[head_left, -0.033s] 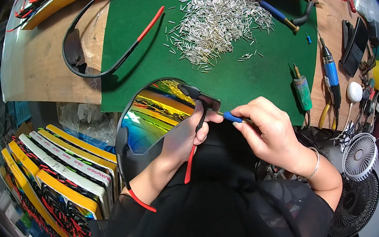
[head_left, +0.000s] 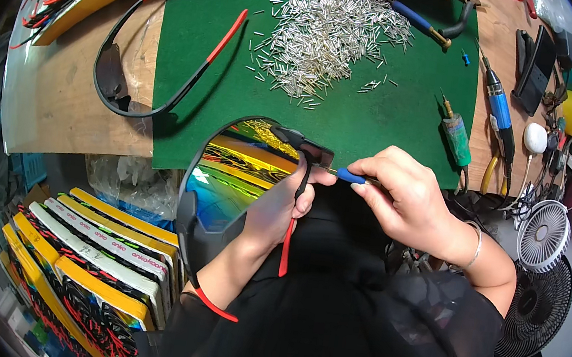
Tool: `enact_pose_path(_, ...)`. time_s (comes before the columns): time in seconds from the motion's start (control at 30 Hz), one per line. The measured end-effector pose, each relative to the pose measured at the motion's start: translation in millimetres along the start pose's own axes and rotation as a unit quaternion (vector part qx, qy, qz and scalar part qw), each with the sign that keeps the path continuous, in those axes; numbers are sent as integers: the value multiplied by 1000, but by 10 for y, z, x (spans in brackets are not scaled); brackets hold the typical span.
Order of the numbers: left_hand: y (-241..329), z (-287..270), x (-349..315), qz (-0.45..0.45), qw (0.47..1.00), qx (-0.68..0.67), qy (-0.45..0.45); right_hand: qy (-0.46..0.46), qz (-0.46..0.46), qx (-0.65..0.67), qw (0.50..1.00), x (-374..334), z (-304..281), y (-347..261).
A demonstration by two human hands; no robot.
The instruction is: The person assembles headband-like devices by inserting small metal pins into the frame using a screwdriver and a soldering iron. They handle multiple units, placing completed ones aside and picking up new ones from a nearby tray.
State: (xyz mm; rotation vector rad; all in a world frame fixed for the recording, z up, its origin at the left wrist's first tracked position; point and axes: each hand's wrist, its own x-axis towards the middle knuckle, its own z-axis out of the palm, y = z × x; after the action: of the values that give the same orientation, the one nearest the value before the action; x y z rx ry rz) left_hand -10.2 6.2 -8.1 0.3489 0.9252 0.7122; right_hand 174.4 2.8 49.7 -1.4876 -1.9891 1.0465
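Note:
My left hand (head_left: 273, 209) is closed around the hinge end of a pair of wraparound sunglasses (head_left: 232, 182) with a mirrored, rainbow-coloured lens and dark frame. Their red-tipped temples hang down, one over my left forearm and one below the fingers. Pinched between the thumb and fingers of my right hand (head_left: 408, 197) is a small blue-handled screwdriver (head_left: 351, 176). Its thin shaft points left to the hinge beside my left fingertips. Whether the tip sits in a screw is too small to tell.
On the green mat (head_left: 377, 133) lie a heap of small metal pins (head_left: 325, 33), another blue-handled tool (head_left: 420, 20) and a green-handled tool (head_left: 456, 139). A second pair of sunglasses (head_left: 109, 75) rests at left. A blue electric screwdriver (head_left: 499, 108) lies right; filled boxes (head_left: 113, 250) stand lower left.
The sunglasses have shifted very slightly to the right in my left hand, their lower temple tip with them. My right hand and the screwdriver look the same.

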Motion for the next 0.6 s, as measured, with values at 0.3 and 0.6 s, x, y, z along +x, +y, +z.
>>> enact_pose_path(0.3, 14, -3, 1, -4, 1000, -8, -10, -3, 13, 31, 999, 8, 71, 55)
enact_pose_path(0.6, 23, -1, -3, -25, 999, -31, -13, -68, 101, 87, 989, 39, 37, 5)
